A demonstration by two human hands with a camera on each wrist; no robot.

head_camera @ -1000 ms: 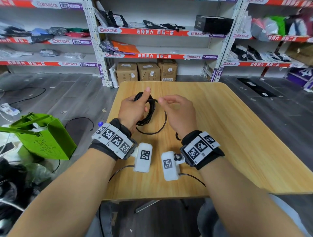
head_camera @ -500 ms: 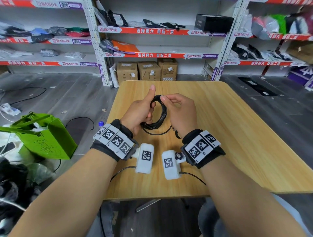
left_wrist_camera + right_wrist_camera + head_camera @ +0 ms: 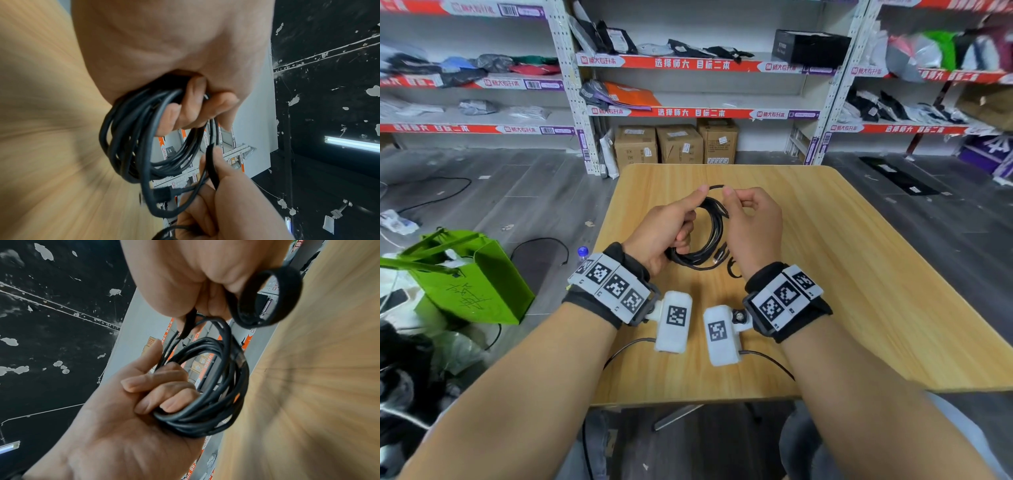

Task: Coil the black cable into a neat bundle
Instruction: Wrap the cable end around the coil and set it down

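The black cable (image 3: 714, 236) is wound into several loops held upright just above the wooden table (image 3: 859, 274). My left hand (image 3: 664, 229) grips the coil (image 3: 131, 146), fingers curled through the loops (image 3: 205, 402), thumb pointing up. My right hand (image 3: 751, 222) pinches a thin black strand (image 3: 190, 324) at the top of the coil, right beside the left thumb. A black strap loop (image 3: 273, 296) hangs by my right palm. A connector end (image 3: 719, 255) dangles at the coil's lower right.
The table's near edge (image 3: 688, 399) is below my wrists. A green bag (image 3: 469, 284) and loose cords lie on the floor at left. Shelving (image 3: 688, 85) and cardboard boxes (image 3: 678, 144) stand behind the table.
My right hand has closed in from the right onto the coil's top. The loose trailing loop that lay on the table has been drawn up into the bundle.
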